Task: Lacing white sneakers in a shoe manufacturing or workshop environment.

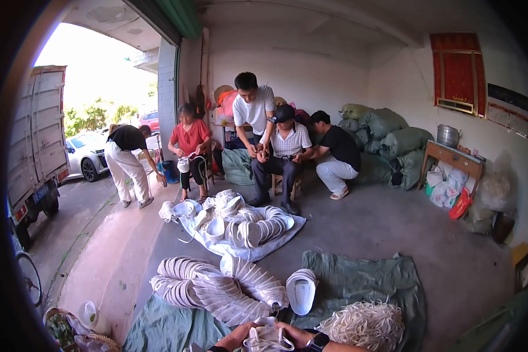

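1. The left hand (236,337) sits at the bottom edge, about 6 o'clock in the view, with its fingers curled around the left side of a white moulded mask (268,338)
2. The right hand (298,335), with a dark watch on its wrist, grips the same mask from the right; both hands are closed on it, and thin white straps loop across its front
3. Just at 2 o'clock from the hands lies a heap of loose white elastic strips (361,323) on a green cloth (358,277) spread over the concrete floor
4. At 12 o'clock from the hands, a short nested stack of masks (302,290) stands on the cloth
5. At 10 to 11 o'clock from the hands, long curved rows of nested white masks (217,287) lie side by side, touching one another
6. Further off at 12 o'clock, more mask stacks (240,220) are piled on a pale sheet (276,239)
7. Beyond that sheet, several people sit or stand near the back wall, beside stuffed green sacks (387,141) at 1 o'clock
8. A truck (38,141) stands outside at 10 o'clock, well apart from the hands
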Demonstrator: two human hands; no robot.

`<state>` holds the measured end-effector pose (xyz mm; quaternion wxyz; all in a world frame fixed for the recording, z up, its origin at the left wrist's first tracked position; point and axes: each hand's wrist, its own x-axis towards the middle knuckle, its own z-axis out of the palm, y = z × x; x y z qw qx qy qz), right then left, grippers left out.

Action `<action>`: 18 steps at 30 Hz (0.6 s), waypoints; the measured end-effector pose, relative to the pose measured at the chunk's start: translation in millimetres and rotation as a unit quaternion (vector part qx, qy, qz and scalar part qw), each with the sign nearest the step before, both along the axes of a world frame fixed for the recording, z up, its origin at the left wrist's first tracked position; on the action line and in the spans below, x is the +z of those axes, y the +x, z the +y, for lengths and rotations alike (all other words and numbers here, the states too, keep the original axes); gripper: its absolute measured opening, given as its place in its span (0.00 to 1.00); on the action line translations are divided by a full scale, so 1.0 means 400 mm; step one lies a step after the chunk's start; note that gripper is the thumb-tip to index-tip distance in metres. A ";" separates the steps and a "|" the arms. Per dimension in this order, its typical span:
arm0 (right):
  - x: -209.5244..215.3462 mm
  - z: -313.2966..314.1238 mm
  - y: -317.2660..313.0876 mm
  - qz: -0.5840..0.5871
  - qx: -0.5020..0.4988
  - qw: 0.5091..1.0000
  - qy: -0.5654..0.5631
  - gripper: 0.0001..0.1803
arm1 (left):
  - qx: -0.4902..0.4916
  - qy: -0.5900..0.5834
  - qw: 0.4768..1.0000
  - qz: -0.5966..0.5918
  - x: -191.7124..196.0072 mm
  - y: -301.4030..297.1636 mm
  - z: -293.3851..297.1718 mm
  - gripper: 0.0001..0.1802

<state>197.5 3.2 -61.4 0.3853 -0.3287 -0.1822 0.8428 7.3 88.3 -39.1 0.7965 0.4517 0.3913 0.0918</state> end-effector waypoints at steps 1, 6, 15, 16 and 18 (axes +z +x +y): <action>-0.001 0.002 0.000 0.003 0.008 1.000 0.001 0.32 | -0.001 -0.001 1.000 -0.005 -0.014 -0.001 0.010 0.18; -0.012 0.022 0.011 -0.010 -0.011 1.000 0.004 0.32 | 0.008 -0.025 1.000 -0.017 0.001 0.009 0.007 0.17; -0.001 0.002 -0.009 0.002 -0.008 1.000 -0.006 0.31 | -0.013 -0.031 0.999 -0.033 -0.051 -0.007 0.025 0.20; 0.000 0.003 -0.009 0.002 -0.008 1.000 -0.006 0.31 | -0.021 -0.030 0.999 -0.036 -0.049 -0.007 0.027 0.20; -0.027 0.013 -0.001 -0.004 -0.011 1.000 -0.007 0.31 | -0.025 -0.019 0.999 -0.032 -0.040 -0.001 0.028 0.20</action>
